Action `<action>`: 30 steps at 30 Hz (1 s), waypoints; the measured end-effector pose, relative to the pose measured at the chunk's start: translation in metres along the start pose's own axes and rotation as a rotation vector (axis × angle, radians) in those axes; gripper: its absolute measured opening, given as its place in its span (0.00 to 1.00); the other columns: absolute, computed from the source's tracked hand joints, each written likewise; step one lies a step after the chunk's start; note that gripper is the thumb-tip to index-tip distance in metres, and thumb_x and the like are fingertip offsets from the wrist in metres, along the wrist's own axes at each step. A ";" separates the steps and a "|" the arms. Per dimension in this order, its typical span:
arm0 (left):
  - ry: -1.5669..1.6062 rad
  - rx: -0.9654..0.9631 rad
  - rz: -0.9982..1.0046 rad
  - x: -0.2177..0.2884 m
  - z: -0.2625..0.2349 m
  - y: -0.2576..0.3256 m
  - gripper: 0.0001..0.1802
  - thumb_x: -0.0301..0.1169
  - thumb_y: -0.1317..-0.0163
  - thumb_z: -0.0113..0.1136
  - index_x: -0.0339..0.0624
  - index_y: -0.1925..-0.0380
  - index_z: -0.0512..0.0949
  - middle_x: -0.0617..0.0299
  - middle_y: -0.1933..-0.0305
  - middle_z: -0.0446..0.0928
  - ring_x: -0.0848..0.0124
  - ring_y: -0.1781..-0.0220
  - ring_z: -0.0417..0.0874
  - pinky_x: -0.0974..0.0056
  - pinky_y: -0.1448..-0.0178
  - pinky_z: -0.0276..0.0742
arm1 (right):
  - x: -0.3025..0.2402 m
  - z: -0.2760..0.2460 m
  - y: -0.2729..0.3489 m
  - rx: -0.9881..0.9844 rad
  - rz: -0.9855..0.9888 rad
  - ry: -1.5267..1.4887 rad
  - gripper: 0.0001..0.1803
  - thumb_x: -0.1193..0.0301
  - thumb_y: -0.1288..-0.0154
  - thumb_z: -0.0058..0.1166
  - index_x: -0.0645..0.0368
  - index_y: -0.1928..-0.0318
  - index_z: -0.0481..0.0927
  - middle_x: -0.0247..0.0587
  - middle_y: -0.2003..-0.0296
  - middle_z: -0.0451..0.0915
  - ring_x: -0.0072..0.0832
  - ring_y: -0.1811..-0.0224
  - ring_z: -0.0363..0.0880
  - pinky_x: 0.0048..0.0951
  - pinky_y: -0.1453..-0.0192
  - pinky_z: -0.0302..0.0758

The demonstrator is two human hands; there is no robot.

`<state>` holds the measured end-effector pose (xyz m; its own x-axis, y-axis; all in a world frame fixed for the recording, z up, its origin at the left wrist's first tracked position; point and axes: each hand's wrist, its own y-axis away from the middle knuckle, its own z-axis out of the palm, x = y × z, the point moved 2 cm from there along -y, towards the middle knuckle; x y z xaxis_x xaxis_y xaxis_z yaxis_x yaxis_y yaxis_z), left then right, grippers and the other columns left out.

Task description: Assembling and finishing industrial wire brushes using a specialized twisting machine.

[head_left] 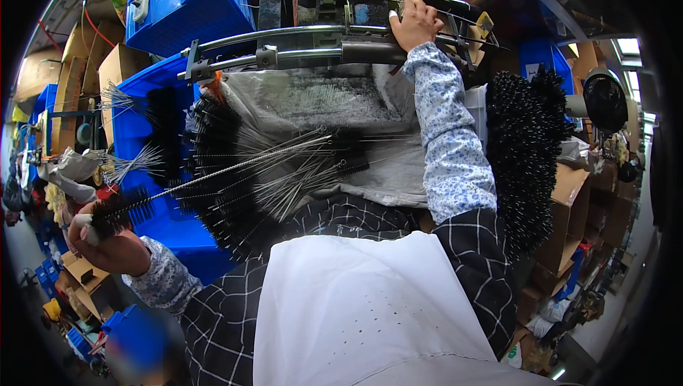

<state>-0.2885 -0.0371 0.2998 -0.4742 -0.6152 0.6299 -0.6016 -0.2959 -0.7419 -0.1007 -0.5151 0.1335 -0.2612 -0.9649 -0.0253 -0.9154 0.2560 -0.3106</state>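
Note:
My left hand (107, 242), out at the left, is closed around the black bristle end of a long twisted-wire tube brush (242, 165). The brush's bare wire stem slants up to the right and ends in a small loop. Ahead, my right hand (418, 23) rests with fingers apart on the right end of a metal machine (313, 48) with horizontal rods; its fingertips are partly hidden. A heap of similar wire brushes (292, 187) lies across my lap, black bristles to the left and bare stems to the right.
A blue crate (188, 9) stands behind the machine at left. Another blue bin (178, 226) with brushes sits beside my lap. At right rises a dense pile of black bristled brushes (523, 165). Cardboard boxes (569, 194) and a black round fan-like thing (605, 99) stand farther right.

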 end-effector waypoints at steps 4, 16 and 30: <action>0.142 0.036 -0.124 -0.001 0.034 0.004 0.12 0.33 0.40 0.40 0.33 0.69 0.67 0.54 0.74 0.71 0.70 0.74 0.72 0.71 0.70 0.71 | 0.004 0.017 -0.004 0.062 -0.003 -0.317 0.21 0.65 0.50 0.49 0.51 0.53 0.71 0.35 0.56 0.72 0.31 0.52 0.68 0.50 0.49 0.57; -0.266 0.092 -0.103 -0.010 -0.006 0.009 0.11 0.32 0.40 0.43 0.34 0.66 0.67 0.57 0.70 0.70 0.73 0.70 0.72 0.72 0.67 0.73 | -0.038 0.019 0.001 0.097 -0.063 -0.350 0.19 0.70 0.51 0.50 0.54 0.55 0.73 0.37 0.59 0.74 0.31 0.56 0.71 0.44 0.54 0.62; 0.101 0.027 -0.227 -0.001 0.046 0.023 0.12 0.35 0.40 0.44 0.36 0.69 0.67 0.59 0.72 0.70 0.75 0.72 0.70 0.72 0.69 0.68 | -0.071 0.003 0.010 0.063 -0.044 -0.244 0.15 0.69 0.47 0.45 0.54 0.57 0.73 0.34 0.63 0.74 0.29 0.59 0.71 0.41 0.57 0.62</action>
<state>-0.2726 -0.0771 0.2718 -0.3915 -0.4554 0.7996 -0.6829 -0.4386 -0.5842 -0.0899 -0.4442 0.1293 -0.1334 -0.9624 -0.2365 -0.9013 0.2170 -0.3750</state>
